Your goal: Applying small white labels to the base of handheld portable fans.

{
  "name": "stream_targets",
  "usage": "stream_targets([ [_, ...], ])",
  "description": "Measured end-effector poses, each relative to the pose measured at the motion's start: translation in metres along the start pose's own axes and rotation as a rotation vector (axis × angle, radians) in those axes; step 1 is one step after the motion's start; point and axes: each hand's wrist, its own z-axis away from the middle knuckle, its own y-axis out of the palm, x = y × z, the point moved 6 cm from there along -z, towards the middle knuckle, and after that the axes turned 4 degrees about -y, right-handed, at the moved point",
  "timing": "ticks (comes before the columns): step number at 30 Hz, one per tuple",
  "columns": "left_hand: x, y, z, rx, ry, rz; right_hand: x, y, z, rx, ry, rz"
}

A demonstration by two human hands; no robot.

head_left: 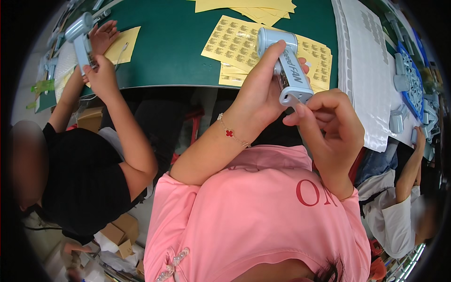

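Note:
A light-blue handheld fan (290, 63) is gripped in my left hand (265, 87), its round head away from me and its handle's end toward me. My thumb lies along the side near the head. At that near end my right hand (331, 120) pinches a small pale strip (295, 100) between thumb and forefinger. One end of the strip meets the fan's base; whether it is film, label or strap I cannot tell. Beneath the fan, a yellow sheet of small printed labels (230, 42) lies on the green table (174, 42).
More yellow sheets (249, 5) lie at the far edge. White sheets (359, 70) run along the right side, beside a blue tray (411, 80) and several blue fan parts. On the left a co-worker (89, 174) holds another fan (80, 40); a person (394, 211) sits at right.

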Motion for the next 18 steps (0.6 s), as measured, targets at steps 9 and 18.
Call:
stream_targets([
  [9,0.0008,0.0020,0.0025,0.006,0.007,-0.008,-0.0013,-0.0004,0.0018,0.004,-0.015,-0.003],
  [18,-0.0015,0.0041,0.0039,-0.019,0.061,0.013,-0.0019,-0.0002,0.0018,-0.021,0.033,0.018],
])
